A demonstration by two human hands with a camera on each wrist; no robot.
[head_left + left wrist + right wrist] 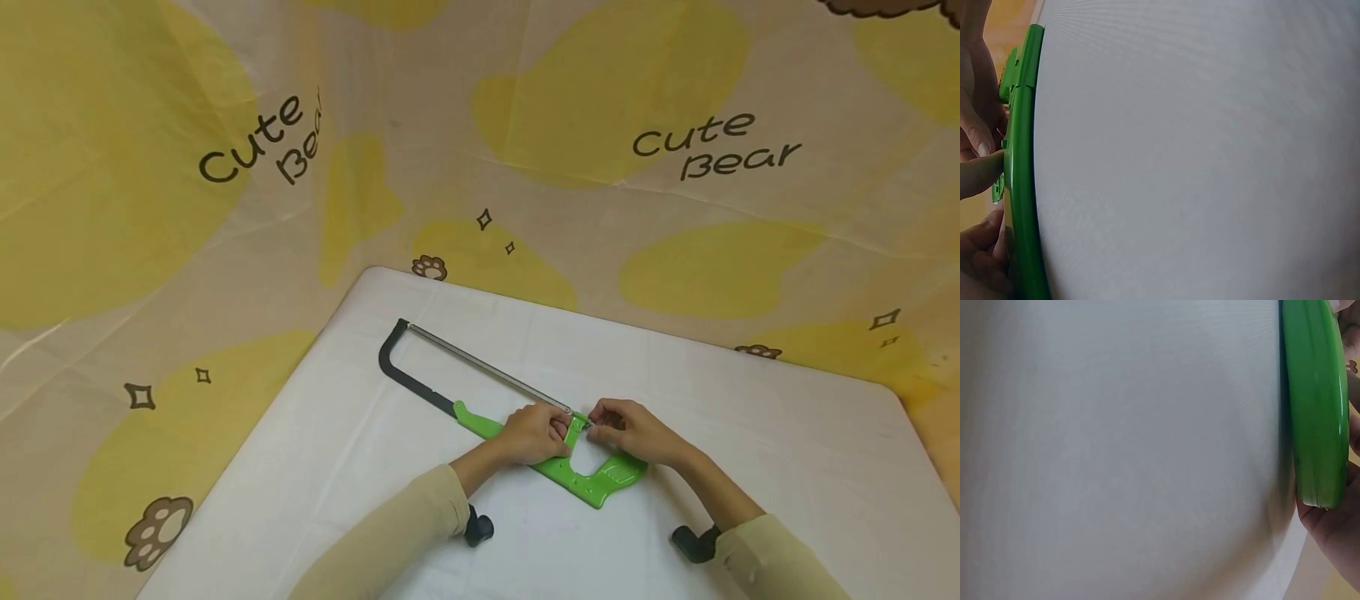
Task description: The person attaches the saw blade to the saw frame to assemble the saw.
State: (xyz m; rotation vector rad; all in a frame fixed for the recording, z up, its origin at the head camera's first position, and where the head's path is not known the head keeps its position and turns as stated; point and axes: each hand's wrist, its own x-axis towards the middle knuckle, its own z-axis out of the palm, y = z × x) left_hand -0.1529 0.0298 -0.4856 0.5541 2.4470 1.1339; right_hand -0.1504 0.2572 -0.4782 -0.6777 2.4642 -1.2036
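Observation:
A hacksaw [592, 487] with a green handle and a dark frame [405, 379] lies on the white table. Its grey blade [487, 367] runs from the far tip of the frame to the green post by the handle. My left hand [531, 435] grips the green part near that post, thumb against it. At the post's outer side, my right hand [641, 429] pinches the small metal wing nut, mostly covered by the fingertips. In the left wrist view the green handle [1021, 175] stands edge-on beside the fingers. The right wrist view shows the handle's rounded end [1316, 406] near my right hand.
The white table [315, 483] has rounded corners and meets a yellow-patterned cloth wall [555, 208] at the back and left. Dark fittings [478, 529] show beneath both forearms, by the sleeve cuffs.

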